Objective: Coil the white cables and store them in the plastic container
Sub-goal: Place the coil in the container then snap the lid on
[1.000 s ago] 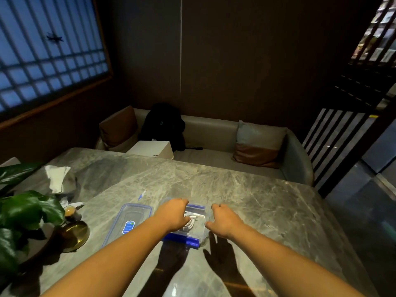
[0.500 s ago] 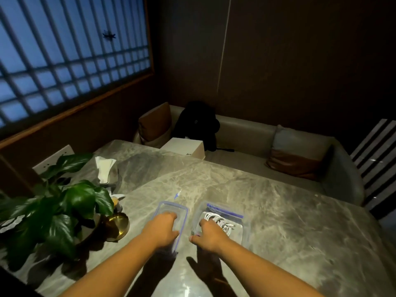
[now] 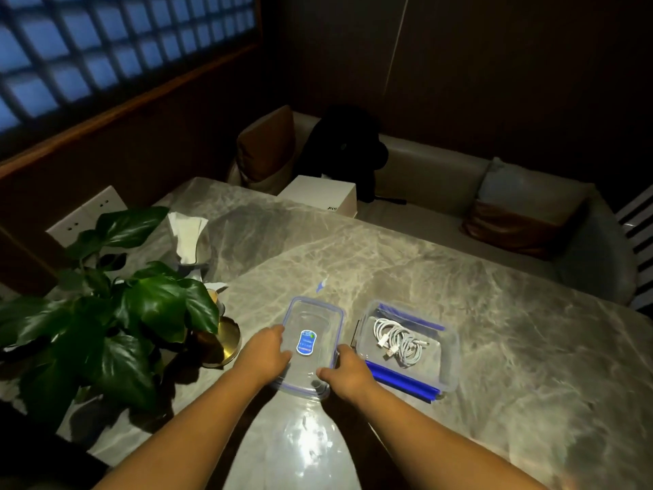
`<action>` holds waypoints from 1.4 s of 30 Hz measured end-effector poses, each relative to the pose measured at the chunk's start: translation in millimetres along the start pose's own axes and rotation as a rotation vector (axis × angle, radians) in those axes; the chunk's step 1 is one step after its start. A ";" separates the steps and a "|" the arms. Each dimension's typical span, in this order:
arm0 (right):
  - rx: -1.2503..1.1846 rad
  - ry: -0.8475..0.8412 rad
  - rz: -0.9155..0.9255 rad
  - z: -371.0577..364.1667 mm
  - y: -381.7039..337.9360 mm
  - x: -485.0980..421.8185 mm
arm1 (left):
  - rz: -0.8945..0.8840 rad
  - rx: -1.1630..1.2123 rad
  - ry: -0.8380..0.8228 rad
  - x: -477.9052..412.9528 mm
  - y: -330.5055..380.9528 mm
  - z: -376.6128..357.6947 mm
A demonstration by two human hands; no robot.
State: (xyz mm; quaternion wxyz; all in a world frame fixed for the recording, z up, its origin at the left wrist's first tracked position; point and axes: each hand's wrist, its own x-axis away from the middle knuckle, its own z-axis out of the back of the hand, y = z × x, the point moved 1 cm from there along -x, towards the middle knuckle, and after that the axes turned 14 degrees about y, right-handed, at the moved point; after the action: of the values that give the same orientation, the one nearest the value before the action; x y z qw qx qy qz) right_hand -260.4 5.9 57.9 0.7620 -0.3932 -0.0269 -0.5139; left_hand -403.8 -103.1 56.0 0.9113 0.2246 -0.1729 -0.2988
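A clear plastic container [image 3: 448, 351] with blue clips stands on the marble table [image 3: 512, 330]. Coiled white cables [image 3: 397, 341] lie inside it. To its left lies the clear lid [image 3: 314, 323] with a blue sticker in its middle. My left hand [image 3: 266, 353] grips the lid's near left edge. My right hand [image 3: 348, 371] grips its near right corner, just beside the container's left wall.
A leafy green plant [image 3: 116, 305] stands at the table's left, with a brass dish [image 3: 226, 343] and a tissue holder [image 3: 189, 242] near it. A small blue scrap [image 3: 321, 284] lies beyond the lid. A sofa with cushions [image 3: 512, 224] and a white box [image 3: 319, 194] sit behind the table.
Both hands left the container and moved left to the lid; each now grips one of its near edges. The camera view swung left and down.
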 end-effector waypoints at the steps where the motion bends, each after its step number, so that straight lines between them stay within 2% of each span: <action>1: -0.028 0.005 -0.028 -3.7 -1.3 -2.8 | 0.008 0.005 0.006 -3.4 -3.8 -1.2; 7: -0.105 0.036 -0.107 -17.4 -6.0 -18.1 | 0.054 0.030 0.039 -10.8 -19.3 -14.7; 16: -0.197 0.087 -0.109 -20.1 -4.6 -26.1 | 0.136 0.233 0.122 -15.2 -21.6 -17.8; 20: -0.227 0.182 -0.028 -17.2 -1.7 -25.3 | 0.147 0.313 0.165 -12.4 -19.3 -14.8; 25: -0.293 0.213 0.102 -8.1 -4.9 -13.9 | 0.206 0.434 0.261 0.0 -17.2 -9.7; 28: -0.364 0.232 0.162 -0.8 -1.6 -8.6 | 0.299 0.583 0.309 6.3 -12.6 -7.2; 33: -0.472 0.227 0.218 21.2 10.9 -6.3 | 0.484 0.912 0.283 21.4 5.0 1.4; 37: -0.506 0.242 0.265 44.7 19.8 0.1 | 0.573 1.226 0.090 41.8 27.5 12.9; 39: -0.545 0.233 0.260 55.9 21.6 5.4 | 0.575 1.262 0.006 50.1 34.0 15.0; 42: -0.630 0.229 0.184 66.3 26.4 12.4 | 0.592 1.320 0.011 60.9 42.9 13.5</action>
State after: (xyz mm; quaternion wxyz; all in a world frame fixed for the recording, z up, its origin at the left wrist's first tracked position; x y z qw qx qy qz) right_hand -209.3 42.3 94.0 0.6442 -0.5496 0.2545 -0.4671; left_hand -343.5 -114.3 100.4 0.6292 0.6735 -0.3662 0.1284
